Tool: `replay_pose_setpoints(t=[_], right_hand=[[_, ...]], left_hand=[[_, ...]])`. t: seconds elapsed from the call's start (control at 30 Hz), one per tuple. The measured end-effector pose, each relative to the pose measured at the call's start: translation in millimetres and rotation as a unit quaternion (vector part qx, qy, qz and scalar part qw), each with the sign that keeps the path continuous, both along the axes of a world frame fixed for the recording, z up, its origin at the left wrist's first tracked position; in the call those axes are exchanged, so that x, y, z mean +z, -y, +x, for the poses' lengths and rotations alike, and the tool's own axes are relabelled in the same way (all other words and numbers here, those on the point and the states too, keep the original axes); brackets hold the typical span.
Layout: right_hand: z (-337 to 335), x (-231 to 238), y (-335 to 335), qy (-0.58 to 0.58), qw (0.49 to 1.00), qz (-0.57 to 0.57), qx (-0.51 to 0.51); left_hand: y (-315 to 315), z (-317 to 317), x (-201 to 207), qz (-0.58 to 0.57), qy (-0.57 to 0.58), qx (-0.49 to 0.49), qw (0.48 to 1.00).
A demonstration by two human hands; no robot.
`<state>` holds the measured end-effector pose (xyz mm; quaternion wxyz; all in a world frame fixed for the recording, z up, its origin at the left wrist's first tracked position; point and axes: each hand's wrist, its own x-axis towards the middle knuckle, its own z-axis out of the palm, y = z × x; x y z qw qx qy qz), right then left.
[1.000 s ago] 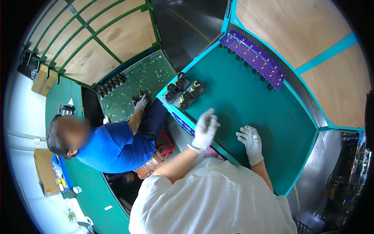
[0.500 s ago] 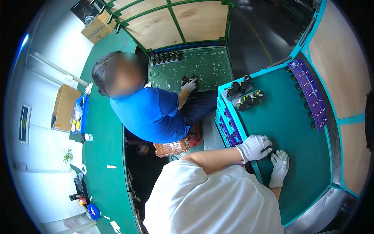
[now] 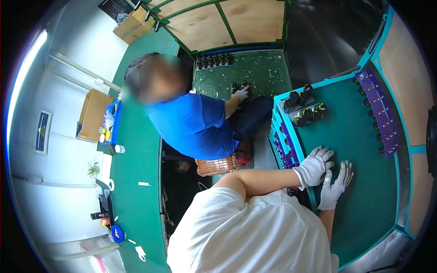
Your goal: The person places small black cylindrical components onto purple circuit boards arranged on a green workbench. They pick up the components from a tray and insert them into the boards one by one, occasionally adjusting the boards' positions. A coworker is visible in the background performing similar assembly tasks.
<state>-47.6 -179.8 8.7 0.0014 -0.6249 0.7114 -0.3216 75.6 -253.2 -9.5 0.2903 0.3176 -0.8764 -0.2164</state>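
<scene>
My left hand (image 3: pixel 315 168), in a white knit glove, is open above the green tabletop (image 3: pixel 359 214) with its fingers extended and nothing in it. Close beside it, my right hand (image 3: pixel 336 186) is gloved the same way and open, its fingers spread upward. The right thumb seems to touch the left hand. Farther off at the table's left corner, nearest my left hand, stand black cylindrical parts (image 3: pixel 300 98) in two groups, on light grey plates. A purple strip (image 3: pixel 378 113) with small shiny pieces lies along the right side, with several black round parts (image 3: pixel 371 114) beside it.
A co-worker in a blue shirt (image 3: pixel 191 125) sits at the left, a gloved hand on black parts on another green table (image 3: pixel 264 73). Purple strips (image 3: pixel 284 150) fill the shelves under my table's left edge. A raised teal frame (image 3: pixel 403 191) borders the right.
The whole view has shifted, so the scene sits farther right. My fingers have straightened and spread more, and my hands have come closer together. The parts on my table stay put.
</scene>
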Motion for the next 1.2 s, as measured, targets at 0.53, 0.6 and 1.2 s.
replay_pose_setpoints(t=[0.53, 0.6, 1.2], right_hand=[[-9.0, -15.1, -9.1, 0.404, 0.912, 0.05, 0.044], [-11.2, -19.8, -9.8, 0.441, 0.896, 0.036, 0.033], [-16.7, -27.9, -14.0, 0.55, 0.834, -0.032, 0.036]], left_hand=[[2.7, -5.0, 6.3, 0.01, 0.075, -0.019, 0.997], [3.0, -5.5, 5.7, 0.007, 0.071, -0.021, 0.997], [1.0, -7.6, 2.2, -0.008, 0.07, -0.008, 0.997]])
